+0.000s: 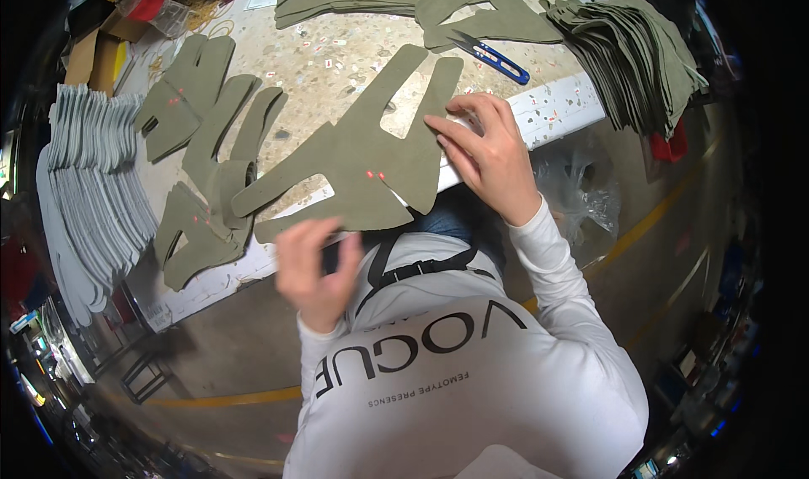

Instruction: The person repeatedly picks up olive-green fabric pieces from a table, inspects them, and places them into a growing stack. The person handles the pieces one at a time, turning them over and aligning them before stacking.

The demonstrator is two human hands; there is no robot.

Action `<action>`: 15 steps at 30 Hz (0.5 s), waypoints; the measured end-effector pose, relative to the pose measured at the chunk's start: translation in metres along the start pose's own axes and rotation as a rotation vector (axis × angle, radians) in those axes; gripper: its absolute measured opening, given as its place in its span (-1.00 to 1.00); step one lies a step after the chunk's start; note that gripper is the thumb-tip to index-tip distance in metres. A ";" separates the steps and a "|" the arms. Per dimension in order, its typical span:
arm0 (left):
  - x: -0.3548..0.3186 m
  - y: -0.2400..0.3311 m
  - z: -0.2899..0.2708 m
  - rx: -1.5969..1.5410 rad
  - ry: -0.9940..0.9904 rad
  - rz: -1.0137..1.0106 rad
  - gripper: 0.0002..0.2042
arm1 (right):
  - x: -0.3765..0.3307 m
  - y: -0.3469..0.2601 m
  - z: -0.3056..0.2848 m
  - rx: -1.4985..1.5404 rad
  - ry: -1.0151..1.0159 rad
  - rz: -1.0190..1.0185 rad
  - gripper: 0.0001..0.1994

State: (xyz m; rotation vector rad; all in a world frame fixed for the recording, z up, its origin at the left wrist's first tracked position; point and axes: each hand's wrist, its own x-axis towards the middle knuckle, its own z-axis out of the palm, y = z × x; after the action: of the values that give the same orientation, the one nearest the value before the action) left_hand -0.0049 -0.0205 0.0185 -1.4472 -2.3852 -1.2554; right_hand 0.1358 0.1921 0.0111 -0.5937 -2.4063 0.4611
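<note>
Diagonally, the olive cutout panel [362, 155] lies frame-centre, left of the touching, half-curled right hand [491, 152], grip unclear; part-open left hand [313, 267] appears empty.

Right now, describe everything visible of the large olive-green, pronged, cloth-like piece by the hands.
The matte olive-green piece lies flat on the pale speckled table, overhanging its near edge. Two prongs extend toward the far side, two leftward; two red marks sit by a narrow slit. The right hand touches its right side; the blurred left hand is at its near edge, contact unclear.
</note>
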 end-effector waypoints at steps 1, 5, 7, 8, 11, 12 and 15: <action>0.003 0.006 0.010 -0.028 -0.132 0.083 -0.59 | -0.001 0.002 0.000 -0.016 -0.015 0.006 -0.73; 0.005 0.024 0.041 0.101 -0.533 0.225 -0.34 | -0.006 0.002 0.002 -0.048 -0.034 0.036 -0.69; 0.006 0.025 0.043 0.143 -0.560 0.229 -0.26 | -0.009 -0.001 0.001 -0.108 -0.032 0.055 -0.68; 0.006 0.025 0.043 0.152 -0.551 0.239 -0.21 | -0.009 -0.002 0.001 -0.135 -0.024 0.072 -0.67; 0.003 0.024 0.041 0.176 -0.588 0.235 -0.20 | -0.008 -0.003 0.003 -0.235 -0.025 0.137 -0.65; 0.003 0.023 0.040 0.178 -0.598 0.231 -0.20 | -0.006 -0.001 0.004 -0.246 -0.022 0.153 -0.65; 0.002 0.023 0.041 0.165 -0.584 0.221 -0.19 | 0.002 0.007 0.008 -0.268 -0.008 0.171 -0.64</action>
State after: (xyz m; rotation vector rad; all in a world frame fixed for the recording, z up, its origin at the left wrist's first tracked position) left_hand 0.0248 0.0138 0.0058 -2.1767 -2.4626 -0.6234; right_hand 0.1311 0.1973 0.0025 -0.9209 -2.4539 0.2108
